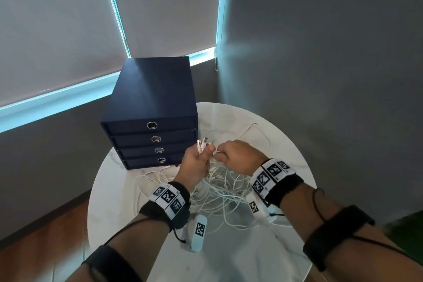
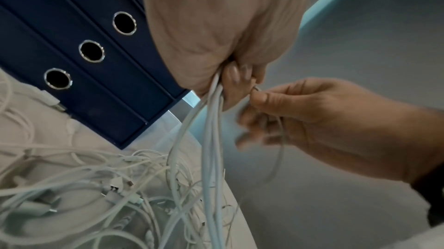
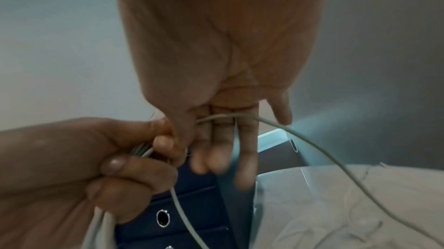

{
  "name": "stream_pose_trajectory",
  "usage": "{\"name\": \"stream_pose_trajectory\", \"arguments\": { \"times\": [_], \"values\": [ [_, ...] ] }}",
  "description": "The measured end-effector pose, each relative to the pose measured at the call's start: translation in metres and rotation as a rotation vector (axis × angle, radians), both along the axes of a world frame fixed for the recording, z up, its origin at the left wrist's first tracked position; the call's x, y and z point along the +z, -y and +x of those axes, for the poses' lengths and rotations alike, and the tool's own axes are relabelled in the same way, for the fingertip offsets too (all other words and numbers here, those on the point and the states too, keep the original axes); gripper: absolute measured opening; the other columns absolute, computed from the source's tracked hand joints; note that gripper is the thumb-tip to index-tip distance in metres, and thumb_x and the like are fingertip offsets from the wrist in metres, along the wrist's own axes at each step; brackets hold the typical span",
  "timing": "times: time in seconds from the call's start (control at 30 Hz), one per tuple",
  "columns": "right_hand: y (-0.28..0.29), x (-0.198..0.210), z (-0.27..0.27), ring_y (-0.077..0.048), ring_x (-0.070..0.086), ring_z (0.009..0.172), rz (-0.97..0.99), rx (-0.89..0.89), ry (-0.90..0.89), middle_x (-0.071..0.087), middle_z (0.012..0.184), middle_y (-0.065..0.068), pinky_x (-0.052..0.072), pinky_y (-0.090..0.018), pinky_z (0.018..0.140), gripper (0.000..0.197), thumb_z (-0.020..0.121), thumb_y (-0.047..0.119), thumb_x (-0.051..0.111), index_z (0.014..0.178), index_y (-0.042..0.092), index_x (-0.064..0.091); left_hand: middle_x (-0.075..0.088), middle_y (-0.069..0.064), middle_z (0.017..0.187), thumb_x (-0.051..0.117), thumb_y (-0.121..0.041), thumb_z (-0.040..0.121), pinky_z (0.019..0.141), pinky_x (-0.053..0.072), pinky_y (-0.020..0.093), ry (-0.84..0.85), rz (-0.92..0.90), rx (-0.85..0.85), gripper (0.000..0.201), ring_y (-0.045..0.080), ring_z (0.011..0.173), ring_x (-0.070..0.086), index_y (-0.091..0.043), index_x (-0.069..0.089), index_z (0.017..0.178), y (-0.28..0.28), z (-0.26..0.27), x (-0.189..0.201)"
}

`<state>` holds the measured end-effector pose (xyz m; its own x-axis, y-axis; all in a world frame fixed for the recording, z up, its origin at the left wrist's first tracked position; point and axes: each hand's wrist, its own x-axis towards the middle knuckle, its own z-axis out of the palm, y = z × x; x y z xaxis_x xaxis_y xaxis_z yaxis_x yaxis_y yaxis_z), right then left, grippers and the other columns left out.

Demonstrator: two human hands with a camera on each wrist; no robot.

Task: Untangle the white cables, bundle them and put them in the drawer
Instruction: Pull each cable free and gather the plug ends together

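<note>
A tangle of white cables (image 1: pixel 219 192) lies on the round white table (image 1: pixel 290 151), just right of the navy drawer box (image 1: pixel 151 107). All its drawers are closed. My left hand (image 1: pixel 201 153) grips several cable ends in a fist; their USB plugs (image 1: pixel 204 141) stick up above it and the strands (image 2: pixel 212 120) hang down into the pile (image 2: pixel 108 186). My right hand (image 1: pixel 223 153) is right beside it and pinches one thin cable (image 3: pixel 312 144) between thumb and forefinger. That cable runs across the outstretched fingers (image 3: pixel 247 139) towards the table.
The drawer box (image 2: pixel 84 53) stands at the table's far left edge, close to a window with grey blinds (image 1: pixel 57 30). A grey wall (image 1: pixel 320 52) rises behind the table. Wooden floor (image 1: pixel 45 236) shows at the lower left. One cable loop (image 1: pixel 258 130) lies at the back right.
</note>
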<state>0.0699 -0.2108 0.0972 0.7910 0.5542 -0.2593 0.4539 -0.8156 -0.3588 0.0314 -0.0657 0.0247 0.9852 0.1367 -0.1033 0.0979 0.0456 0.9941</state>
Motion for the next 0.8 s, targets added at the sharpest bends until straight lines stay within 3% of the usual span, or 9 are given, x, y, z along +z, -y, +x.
{"name": "stream_pose_trajectory", "arguments": {
  "times": [0.07, 0.13, 0.3, 0.37, 0.47, 0.57, 0.67, 0.73, 0.8],
  "values": [
    [0.000, 0.003, 0.002, -0.012, 0.061, 0.064, 0.197, -0.060, -0.121, 0.064, 0.068, 0.006, 0.051, -0.032, 0.071, 0.033, 0.100, 0.033, 0.048, 0.082, 0.013, 0.067, 0.039, -0.004, 0.048, 0.053, -0.024, 0.104, 0.041, 0.030, 0.022, 0.019, -0.024, -0.003, 0.033, 0.011, 0.040, 0.032, -0.008, 0.051, 0.074, -0.002, -0.002, 0.003],
    [0.001, 0.009, 0.012, -0.005, 0.047, 0.045, 0.381, -0.128, -0.137, 0.054, 0.048, 0.012, 0.043, -0.026, 0.058, 0.037, 0.100, 0.034, 0.049, 0.074, 0.015, 0.067, 0.039, -0.001, 0.056, 0.054, -0.026, 0.103, 0.041, 0.029, 0.021, 0.024, -0.072, 0.001, 0.028, 0.010, 0.043, 0.031, -0.005, 0.053, 0.084, -0.007, -0.003, 0.004],
    [0.011, 0.052, 0.051, -0.010, 0.036, 0.038, 1.044, -0.379, 0.006, 0.048, 0.050, 0.002, 0.031, -0.024, 0.044, 0.037, 0.100, 0.017, 0.048, 0.065, 0.019, 0.060, 0.041, 0.004, 0.066, 0.056, -0.030, 0.101, 0.040, 0.029, 0.020, -0.023, -0.105, -0.026, 0.027, 0.008, 0.043, 0.030, -0.005, 0.058, 0.095, -0.020, -0.007, -0.009],
    [0.023, 0.082, 0.068, -0.006, 0.034, 0.034, 1.258, -0.526, 0.121, 0.048, 0.046, 0.009, 0.029, -0.020, 0.037, 0.035, 0.101, 0.007, 0.043, 0.070, 0.015, 0.056, 0.042, 0.001, 0.065, 0.055, -0.030, 0.102, 0.040, 0.031, 0.020, -0.048, -0.080, -0.027, 0.027, 0.008, 0.044, 0.032, -0.004, 0.058, 0.094, -0.023, -0.010, -0.015],
    [0.051, 0.117, 0.087, -0.007, 0.032, 0.034, 1.455, -0.709, 0.271, 0.043, 0.045, 0.007, 0.029, -0.018, 0.036, 0.037, 0.103, 0.012, 0.041, 0.068, 0.016, 0.052, 0.040, 0.007, 0.067, 0.054, -0.031, 0.102, 0.041, 0.031, 0.020, -0.064, -0.043, -0.017, 0.031, 0.010, 0.045, 0.032, -0.003, 0.056, 0.088, -0.026, -0.014, -0.021],
    [0.072, 0.109, 0.099, -0.010, 0.036, 0.032, 1.347, -0.817, 0.312, 0.041, 0.048, -0.001, 0.034, -0.022, 0.038, 0.037, 0.102, 0.018, 0.042, 0.067, 0.016, 0.054, 0.040, 0.004, 0.065, 0.053, -0.030, 0.103, 0.041, 0.031, 0.020, -0.046, -0.042, -0.023, 0.030, 0.008, 0.044, 0.032, -0.003, 0.055, 0.088, -0.023, -0.012, -0.013],
    [0.081, 0.078, 0.102, -0.010, 0.054, 0.036, 0.894, -0.857, 0.263, 0.057, 0.044, 0.001, 0.044, -0.034, 0.053, 0.032, 0.096, 0.012, 0.047, 0.070, 0.015, 0.064, 0.043, -0.002, 0.063, 0.052, -0.027, 0.104, 0.040, 0.031, 0.020, -0.031, -0.067, -0.014, 0.026, 0.007, 0.043, 0.033, -0.005, 0.054, 0.089, -0.017, -0.007, -0.003],
    [0.084, 0.056, 0.095, -0.023, 0.071, 0.084, 0.447, -0.842, 0.220, 0.073, 0.088, -0.012, 0.049, -0.040, 0.076, 0.021, 0.094, 0.009, 0.049, 0.100, 0.004, 0.068, 0.045, -0.002, 0.064, 0.053, -0.026, 0.103, 0.040, 0.031, 0.021, -0.045, -0.074, -0.006, 0.025, 0.008, 0.043, 0.033, -0.004, 0.056, 0.091, -0.015, -0.003, -0.001],
    [0.079, 0.037, 0.078, -0.037, 0.050, 0.125, 0.020, -0.787, 0.248, 0.051, 0.136, -0.018, 0.042, -0.043, 0.100, 0.048, 0.091, 0.016, 0.057, 0.136, 0.006, 0.046, 0.046, -0.001, 0.064, 0.053, -0.023, 0.104, 0.040, 0.032, 0.022, -0.058, -0.064, -0.009, 0.023, 0.008, 0.044, 0.034, -0.005, 0.059, 0.091, -0.012, -0.002, 0.001]
  ]
}}
